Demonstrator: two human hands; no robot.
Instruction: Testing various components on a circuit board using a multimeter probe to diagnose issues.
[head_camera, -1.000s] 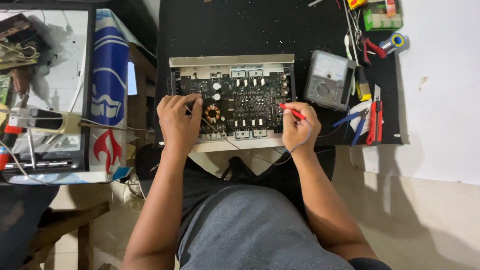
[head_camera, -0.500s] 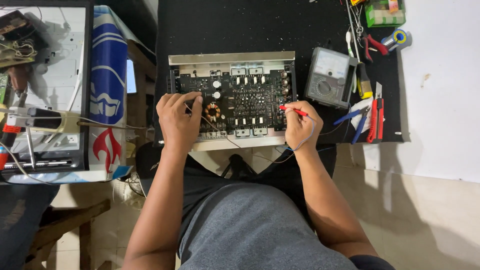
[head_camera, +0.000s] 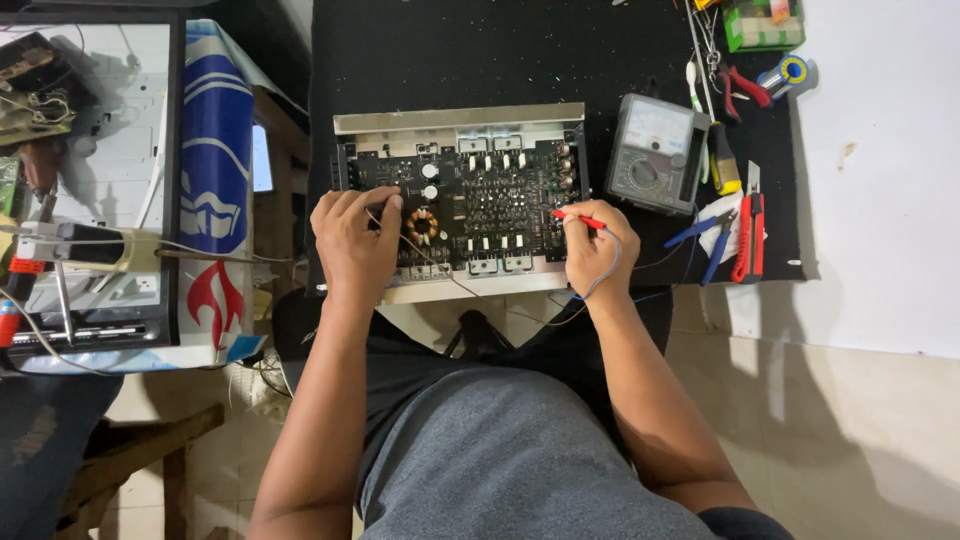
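Blue-white-red printed panel (head_camera: 215, 190) far left; green box (head_camera: 764, 24) top right.

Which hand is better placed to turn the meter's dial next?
Right. The right hand sits on the board's right edge, beside the meter, though it holds the red probe. The left hand is at the board's far side with its own lead.

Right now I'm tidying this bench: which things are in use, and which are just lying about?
In use: circuit board, red probe in right hand, left hand on board, meter.
Lying about: red cutters, blue pliers, solder reel, green box.
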